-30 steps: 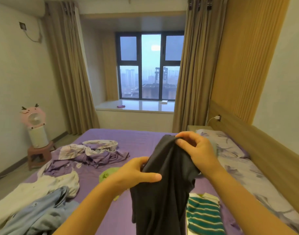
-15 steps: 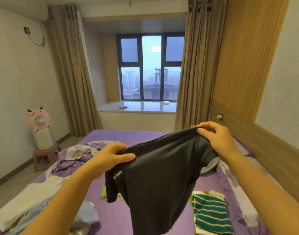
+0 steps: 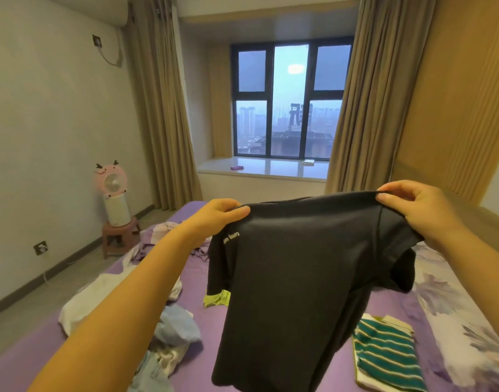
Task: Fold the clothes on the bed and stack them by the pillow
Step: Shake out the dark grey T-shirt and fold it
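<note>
A dark grey T-shirt [image 3: 299, 267] is hanging in the air above the bed [image 3: 191, 278], spread wide between two raised hands. Its cloth is looking soft and matte, with a small line of pale print near one upper corner and a seam running down by the other. The lower part is drooping in loose folds, and one short sleeve is dangling on the right. The left hand [image 3: 217, 216] is pinching the top edge at one corner, thumb lying over the cloth; the right hand [image 3: 412, 210] is gripping the opposite corner with curled fingers. The hands are held well apart, keeping the top edge stretched.

Below the shirt, a folded green-and-white striped garment [image 3: 387, 355] is lying flat on the purple sheet, near the floral pillow [image 3: 452, 301]. A small yellow-green piece [image 3: 215, 297] is peeking out just beside the shirt's left hem. Further left, a crumpled white garment [image 3: 84, 304] and a rumpled pale blue one [image 3: 174, 326] are lying in soft heaps. Off the bed, a round pink fan [image 3: 111, 181] is standing on a small stool [image 3: 119, 236] by the wall.
</note>
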